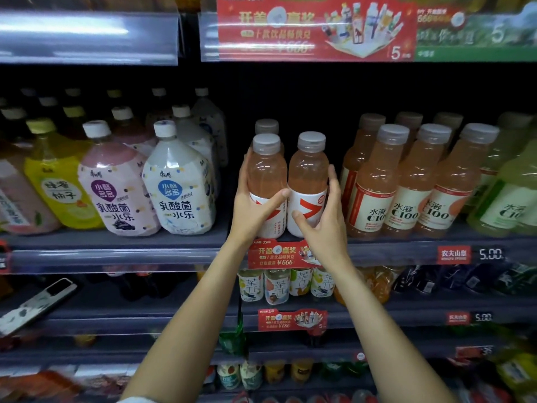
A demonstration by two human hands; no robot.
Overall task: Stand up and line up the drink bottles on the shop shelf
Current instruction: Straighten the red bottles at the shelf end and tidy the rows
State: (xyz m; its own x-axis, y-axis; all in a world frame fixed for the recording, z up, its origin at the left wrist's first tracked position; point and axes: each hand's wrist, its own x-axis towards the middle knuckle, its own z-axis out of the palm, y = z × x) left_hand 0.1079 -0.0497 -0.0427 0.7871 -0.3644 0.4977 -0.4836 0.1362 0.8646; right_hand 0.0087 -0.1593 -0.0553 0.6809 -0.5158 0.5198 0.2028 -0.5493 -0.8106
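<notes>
Head view: your left hand [254, 210] grips one pink bottle [267, 181], your right hand [322, 219] its neighbour [308, 184] at three o'clock — both upright, touching, on the shelf edge [174, 254]; another pink bottle [266, 127] stands behind at twelve.

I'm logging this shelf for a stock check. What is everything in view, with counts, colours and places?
Pink drink bottles with white labels bearing a red mark: three visible, grey caps, middle shelf centre, upright; two in front, one behind.
Orange C100 bottles: at least seven, grey caps, to their right.
Green C100 bottles: a few, far right.
Squat white-capped bottles: pink, white and yellow, left, leaning.
Small tea bottles: four, pale labels, shelf below.
Red promotional tags: on shelf edges.
Price labels reading 5.00: two, right.
Left hand: grips the front left pink bottle.
Right hand: holds the front right one.
</notes>
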